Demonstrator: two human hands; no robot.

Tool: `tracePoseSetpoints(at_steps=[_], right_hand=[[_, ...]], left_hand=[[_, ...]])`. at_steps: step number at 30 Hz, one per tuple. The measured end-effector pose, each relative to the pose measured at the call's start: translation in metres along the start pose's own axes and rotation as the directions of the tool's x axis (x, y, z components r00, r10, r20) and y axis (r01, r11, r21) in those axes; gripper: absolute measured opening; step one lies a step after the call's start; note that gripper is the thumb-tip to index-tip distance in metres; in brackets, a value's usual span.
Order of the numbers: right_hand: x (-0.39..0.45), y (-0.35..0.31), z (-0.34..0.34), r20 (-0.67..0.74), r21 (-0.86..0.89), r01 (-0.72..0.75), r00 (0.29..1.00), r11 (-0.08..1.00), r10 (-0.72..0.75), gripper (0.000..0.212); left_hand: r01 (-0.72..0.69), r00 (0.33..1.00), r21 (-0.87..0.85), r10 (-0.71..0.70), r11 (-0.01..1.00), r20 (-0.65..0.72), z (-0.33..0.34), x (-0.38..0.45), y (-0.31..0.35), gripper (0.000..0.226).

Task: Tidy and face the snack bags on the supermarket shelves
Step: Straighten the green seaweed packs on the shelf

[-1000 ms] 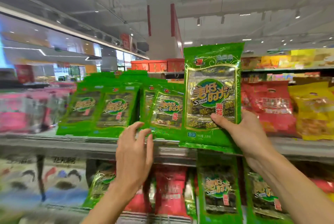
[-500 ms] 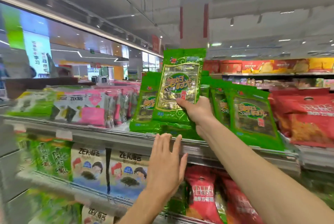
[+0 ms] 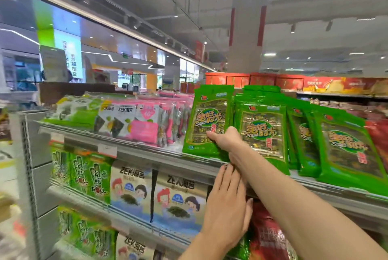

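1. Gripping a green seaweed bag (image 3: 206,123) near its lower right corner, the right hand (image 3: 225,140) is holding it upright at the left end of the green row (image 3: 294,133) on the top shelf (image 3: 147,150).
2. The bag's bottom edge is sitting at the shelf's front lip, just beside the pink packs (image 3: 144,125).
3. The left hand (image 3: 227,203) is hovering flat and relaxed, fingers straight, grasping nothing, in front of the shelf edge under the right forearm.
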State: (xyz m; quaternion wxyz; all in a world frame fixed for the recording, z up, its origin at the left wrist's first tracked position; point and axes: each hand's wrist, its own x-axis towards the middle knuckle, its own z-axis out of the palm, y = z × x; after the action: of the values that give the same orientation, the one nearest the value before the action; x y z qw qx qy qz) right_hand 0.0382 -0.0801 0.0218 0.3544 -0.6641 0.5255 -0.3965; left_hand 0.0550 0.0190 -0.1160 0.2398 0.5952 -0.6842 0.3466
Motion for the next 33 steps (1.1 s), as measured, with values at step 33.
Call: tracePoseSetpoints(at_steps=[33], right_hand=[[-0.139, 0.154, -0.346, -0.344, 0.323, 0.132, 0.939, 0.937, -0.014, 0.017]], left_hand=[[0.003, 0.949, -0.842, -0.267, 0.540, -0.167, -0.064, 0.109, 0.228, 0.021]])
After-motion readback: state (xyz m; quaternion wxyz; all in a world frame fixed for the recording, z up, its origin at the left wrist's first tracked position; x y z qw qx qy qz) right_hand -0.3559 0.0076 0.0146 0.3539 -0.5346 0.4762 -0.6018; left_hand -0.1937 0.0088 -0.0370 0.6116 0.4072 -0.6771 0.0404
